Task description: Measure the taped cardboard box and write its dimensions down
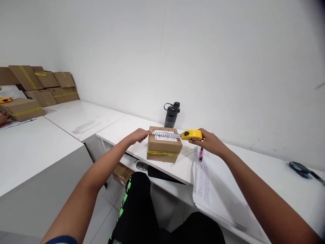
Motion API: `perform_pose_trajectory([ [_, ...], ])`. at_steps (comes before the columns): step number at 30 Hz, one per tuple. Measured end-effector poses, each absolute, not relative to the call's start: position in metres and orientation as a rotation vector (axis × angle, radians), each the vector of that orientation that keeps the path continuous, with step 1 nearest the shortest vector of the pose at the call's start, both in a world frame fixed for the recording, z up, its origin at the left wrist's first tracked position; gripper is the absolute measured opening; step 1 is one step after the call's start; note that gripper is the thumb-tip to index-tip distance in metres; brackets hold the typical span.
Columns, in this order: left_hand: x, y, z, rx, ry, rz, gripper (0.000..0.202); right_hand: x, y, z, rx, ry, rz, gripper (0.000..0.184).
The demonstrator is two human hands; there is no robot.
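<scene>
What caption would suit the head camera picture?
Left hand and right hand hold a yellow tape measure across the top of a cardboard box.

the box (162,147) is made of matt brown cardboard, banded with smooth, glossy yellow tape (162,154); its label (165,138) is printed on white paper. the tape measure (192,135) is cased in smooth yellow plastic, and its blade (162,135) appears to be made of thin metal. the bottle (171,116) is moulded in dark, smooth plastic, by its look. the surface (122,130) is finished smooth and white, with a faint sheen. the sheets (220,183) are made of thin, matt paper.
</scene>
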State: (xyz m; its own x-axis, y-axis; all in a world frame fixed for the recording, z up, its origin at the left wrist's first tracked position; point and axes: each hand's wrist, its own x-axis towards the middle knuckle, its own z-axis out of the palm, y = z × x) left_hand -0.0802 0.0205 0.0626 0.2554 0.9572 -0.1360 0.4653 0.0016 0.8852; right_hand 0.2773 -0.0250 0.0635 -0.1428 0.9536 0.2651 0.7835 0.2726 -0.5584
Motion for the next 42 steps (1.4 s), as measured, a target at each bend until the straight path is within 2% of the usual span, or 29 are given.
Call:
perform_pose_trajectory([
  [2,-0.087,0.027,0.075,1.645,1.32,0.723,0.049,0.273,-0.046,0.068,-1.609,-1.923,0.207,0.045],
  [6,-0.077,0.052,0.106,1.787,1.38,0.758,0.043,0.239,-0.103,0.059,-1.569,-1.765,-0.103,0.075],
  [9,-0.041,0.075,0.118,2.109,1.415,0.61,0.046,0.198,-0.138,0.038,-1.536,-1.775,-0.438,0.069],
  [12,-0.004,0.091,0.111,2.308,1.442,0.5,0.047,0.163,-0.148,0.022,-1.504,-1.888,-0.561,0.056],
  [18,0.008,0.094,0.088,2.409,1.531,0.232,0.053,0.141,-0.114,0.033,-1.767,-1.801,-0.235,0.058],
  [22,0.002,0.089,0.086,2.489,1.544,0.171,0.056,0.138,-0.096,0.043,-1.797,-1.726,-0.073,0.061],
  [32,0.007,0.059,0.091,2.627,1.653,0.482,0.053,0.151,-0.1,0.033,-1.767,-1.689,-0.095,0.059],
  [36,0.016,0.021,0.096,2.704,1.482,0.616,0.054,0.166,-0.104,0.018,-1.678,-1.583,-0.083,0.053],
  [42,0.014,-0.013,0.085,2.676,1.204,0.474,0.061,0.185,-0.109,0.011,-1.598,-1.464,-0.039,0.056],
])
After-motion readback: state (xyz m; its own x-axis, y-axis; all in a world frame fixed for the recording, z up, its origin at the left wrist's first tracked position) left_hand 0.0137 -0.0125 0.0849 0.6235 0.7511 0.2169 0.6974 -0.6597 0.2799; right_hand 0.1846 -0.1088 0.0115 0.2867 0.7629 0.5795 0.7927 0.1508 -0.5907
